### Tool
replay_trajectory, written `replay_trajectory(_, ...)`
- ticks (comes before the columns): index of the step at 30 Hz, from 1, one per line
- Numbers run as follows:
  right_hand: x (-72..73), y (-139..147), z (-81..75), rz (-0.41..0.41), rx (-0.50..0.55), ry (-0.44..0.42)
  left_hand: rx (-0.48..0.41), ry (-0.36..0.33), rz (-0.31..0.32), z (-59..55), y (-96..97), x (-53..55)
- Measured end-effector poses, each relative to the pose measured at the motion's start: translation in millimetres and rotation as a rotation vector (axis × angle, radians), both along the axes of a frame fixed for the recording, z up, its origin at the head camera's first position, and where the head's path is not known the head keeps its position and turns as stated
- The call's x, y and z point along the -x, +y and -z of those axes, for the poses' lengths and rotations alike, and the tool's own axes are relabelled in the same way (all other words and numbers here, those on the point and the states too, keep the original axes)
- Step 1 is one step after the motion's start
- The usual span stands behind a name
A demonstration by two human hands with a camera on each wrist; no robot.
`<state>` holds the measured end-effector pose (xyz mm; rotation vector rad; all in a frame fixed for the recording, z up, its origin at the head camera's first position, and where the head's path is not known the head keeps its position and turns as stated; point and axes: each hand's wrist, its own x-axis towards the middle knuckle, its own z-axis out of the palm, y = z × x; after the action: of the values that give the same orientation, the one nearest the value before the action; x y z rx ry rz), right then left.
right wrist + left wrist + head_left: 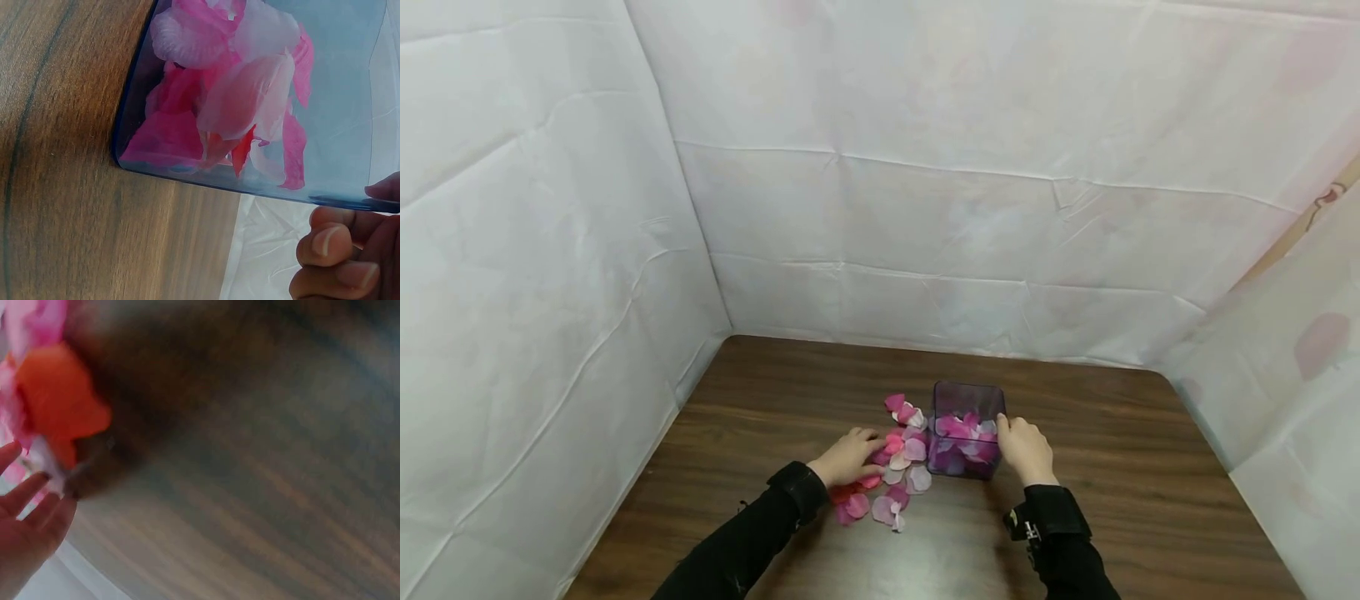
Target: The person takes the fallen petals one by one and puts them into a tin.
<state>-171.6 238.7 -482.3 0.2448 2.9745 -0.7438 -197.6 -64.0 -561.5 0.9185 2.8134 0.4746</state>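
Observation:
A clear purple-tinted square box (966, 457) stands on the table with pink, white and red petals (244, 94) inside. My right hand (1027, 448) grips its right wall at the rim; in the right wrist view the thumb is over the edge and curled fingers (331, 240) lie against the outside. Left of the box, loose petals (914, 449) in pink, white and red are spread over the tabletop. My left hand (850, 458) reaches in at their left side, its fingers spread and touching them. An orange-red petal (59, 394) lies just beyond the fingertips in the left wrist view.
The dark wood-grain table (775, 392) has rounded far corners. White cloth walls (880, 217) enclose it at the back, left and right. Black bands and dark sleeves (730, 542) cover both forearms.

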Motion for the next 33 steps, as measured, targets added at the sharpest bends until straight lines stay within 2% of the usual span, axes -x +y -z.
replay_trajectory(3,-0.5,0.7,-0.3,-0.001,0.004,0.014,-0.010,0.040,-0.010,4.4,2.4,-1.9)
replay_trajectory(10,2.0,-0.1,-1.7,0.005,0.005,0.015,-0.124,0.248,-0.001,0.4,3.9,7.5)
replay_trajectory(14,1.7,-0.9,-1.8,0.005,0.000,0.012,-0.181,0.255,-0.043,-7.7,3.7,12.1)
replay_trajectory(20,0.1,-0.7,-2.5,0.004,-0.002,0.006,-0.277,0.200,-0.112,-37.6,13.3,21.2)
replay_trajectory(25,0.1,-0.2,-2.2,0.004,0.000,0.009,-0.328,0.244,-0.117,-67.8,32.0,32.1)
replay_trajectory(29,-0.1,-0.1,-0.6,0.002,0.006,0.009,-0.290,0.295,-0.079,-90.1,52.1,38.2)
replay_trajectory(33,0.1,-0.5,0.5,0.003,0.009,0.010,-0.211,0.315,-0.027,-105.9,73.6,39.7)
